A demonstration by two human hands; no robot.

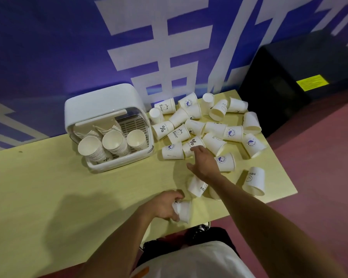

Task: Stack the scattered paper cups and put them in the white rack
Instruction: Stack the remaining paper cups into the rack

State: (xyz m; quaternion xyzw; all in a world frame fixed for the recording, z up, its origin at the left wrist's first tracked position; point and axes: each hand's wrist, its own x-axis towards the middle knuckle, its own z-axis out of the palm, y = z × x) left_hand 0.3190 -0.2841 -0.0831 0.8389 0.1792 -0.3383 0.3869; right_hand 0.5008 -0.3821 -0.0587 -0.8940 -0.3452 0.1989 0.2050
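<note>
Several white printed paper cups [215,125] lie scattered on the right half of the yellow table [38,189]. The white rack [100,105] stands at the back left with three stacks of cups [115,143] leaning in it. My left hand [165,205] grips one cup [184,210] lying on its side near the front edge. My right hand [204,162] reaches out with fingers spread, its fingertips at a cup marked "%" [193,144]. Two more cups [197,185] lie partly hidden under my right forearm.
A blue wall with large white characters runs behind the table. A black box [301,67] with a yellow label stands at the back right. The floor to the right is reddish. One cup [254,180] lies near the table's right edge.
</note>
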